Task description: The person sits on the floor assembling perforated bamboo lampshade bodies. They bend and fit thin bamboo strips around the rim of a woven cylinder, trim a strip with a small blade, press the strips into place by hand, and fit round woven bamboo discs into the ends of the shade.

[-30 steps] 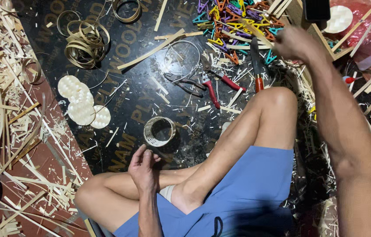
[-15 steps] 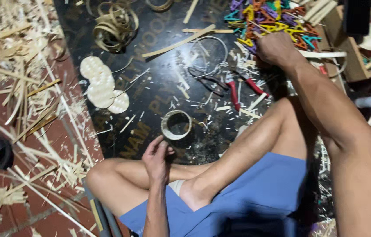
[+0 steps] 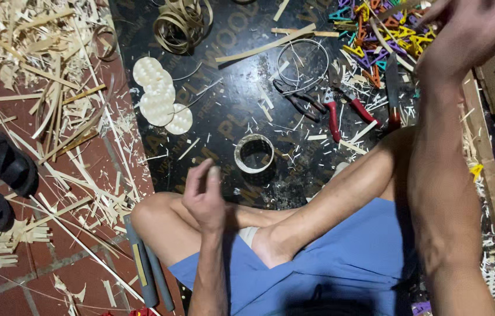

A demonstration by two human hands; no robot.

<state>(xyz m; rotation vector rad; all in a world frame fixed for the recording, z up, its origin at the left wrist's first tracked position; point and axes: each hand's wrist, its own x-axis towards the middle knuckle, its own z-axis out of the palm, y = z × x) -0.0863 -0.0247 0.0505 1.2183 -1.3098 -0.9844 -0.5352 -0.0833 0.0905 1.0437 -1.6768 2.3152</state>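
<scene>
Right hand [image 3: 470,29], far right and blurred, pinches 1 thin bamboo strip [image 3: 385,44] above the coloured clips [image 3: 376,41], left hand [image 3: 203,196] loosely curled and empty near the woven ring [image 3: 254,153]; strip judged light, springy, splintery, best gripped mid-length.

Left hand [image 3: 203,196] hovers empty near a woven ring [image 3: 254,153]; right hand [image 3: 467,29] pinches a thin strip [image 3: 385,42].
</scene>
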